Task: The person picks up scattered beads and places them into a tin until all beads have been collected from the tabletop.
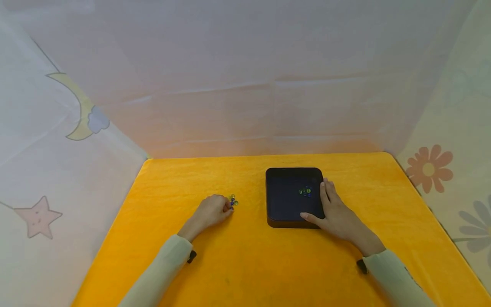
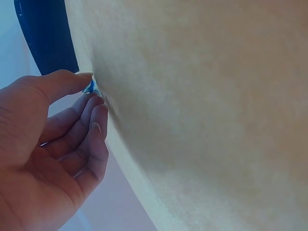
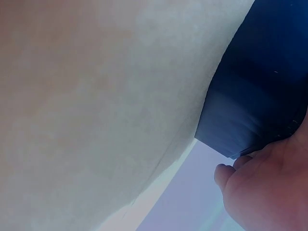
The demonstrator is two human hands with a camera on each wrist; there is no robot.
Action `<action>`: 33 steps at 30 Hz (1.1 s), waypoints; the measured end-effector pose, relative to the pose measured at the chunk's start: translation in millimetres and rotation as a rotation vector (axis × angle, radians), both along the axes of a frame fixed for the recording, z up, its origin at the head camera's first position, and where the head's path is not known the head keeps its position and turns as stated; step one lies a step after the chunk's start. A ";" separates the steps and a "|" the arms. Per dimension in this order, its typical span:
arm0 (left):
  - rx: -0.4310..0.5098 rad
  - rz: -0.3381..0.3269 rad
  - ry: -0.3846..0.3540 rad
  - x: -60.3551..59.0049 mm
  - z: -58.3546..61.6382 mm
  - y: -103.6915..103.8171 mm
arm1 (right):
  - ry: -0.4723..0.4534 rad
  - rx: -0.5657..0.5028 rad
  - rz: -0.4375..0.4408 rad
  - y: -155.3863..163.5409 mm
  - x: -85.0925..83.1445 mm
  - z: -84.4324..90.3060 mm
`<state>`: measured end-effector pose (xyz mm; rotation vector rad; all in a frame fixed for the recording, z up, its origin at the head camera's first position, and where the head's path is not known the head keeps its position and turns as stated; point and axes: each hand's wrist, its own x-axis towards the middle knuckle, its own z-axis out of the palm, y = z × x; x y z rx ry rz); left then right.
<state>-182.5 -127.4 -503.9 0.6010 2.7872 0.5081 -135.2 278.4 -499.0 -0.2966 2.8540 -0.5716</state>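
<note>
- Blue bead [image 2: 90, 87] is pinched at left hand [image 1: 213, 210] grip, beside loose beads [image 1: 233, 200] on surface [image 1: 245, 264]
- Black box [image 1: 285, 204] is clasped by right hand [image 1: 335, 211]
- Risk judged: bead could be squeezed out, rolled away

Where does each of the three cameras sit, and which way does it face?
Head: worn on the head, looking forward and down at the yellow cloth, black box and beads; both hands and sleeves show.
Left wrist: beside the left hand, whose fingertips pinch a blue bead.
Right wrist: beside the right hand, which holds the black box.
All three show the box.
</note>
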 end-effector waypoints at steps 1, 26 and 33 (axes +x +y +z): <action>0.003 0.001 0.001 0.4 0.5 -0.1 | -0.001 -0.002 0.000 0.1 0.1 0.3; 0.075 -0.013 0.023 -2.4 9.6 5.5 | -0.014 -0.012 0.000 0.5 -0.7 0.2; 0.100 -0.020 0.047 -4.7 12.4 9.2 | -0.013 -0.011 0.004 1.3 -0.4 0.2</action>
